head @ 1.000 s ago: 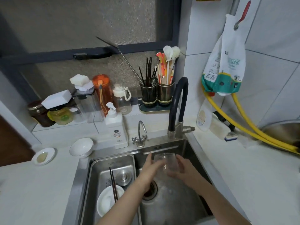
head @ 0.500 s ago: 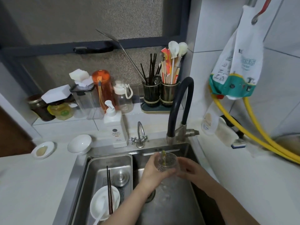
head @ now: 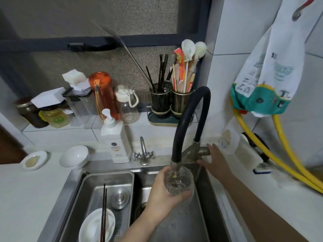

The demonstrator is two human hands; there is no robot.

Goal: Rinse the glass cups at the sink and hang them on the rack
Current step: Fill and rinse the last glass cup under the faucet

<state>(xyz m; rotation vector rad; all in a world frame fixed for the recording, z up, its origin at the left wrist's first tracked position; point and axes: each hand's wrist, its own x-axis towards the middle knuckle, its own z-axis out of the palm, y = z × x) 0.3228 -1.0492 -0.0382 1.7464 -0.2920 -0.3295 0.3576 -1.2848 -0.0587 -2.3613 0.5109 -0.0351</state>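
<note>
Your right hand (head: 215,160) has left the glass cup (head: 179,180) for the tap lever (head: 203,151), fingers straight; your left hand (head: 164,189) grips the cup under the spout (head: 174,165). Hold it upright over the sink (head: 174,224) and open the lever gently

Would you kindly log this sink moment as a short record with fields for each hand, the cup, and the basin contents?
left hand: left hand grips the glass cup
right hand: right hand rests on the faucet handle
cup position: upright, directly beneath the black faucet spout
left basin: white bowl with dark chopsticks across it
</note>
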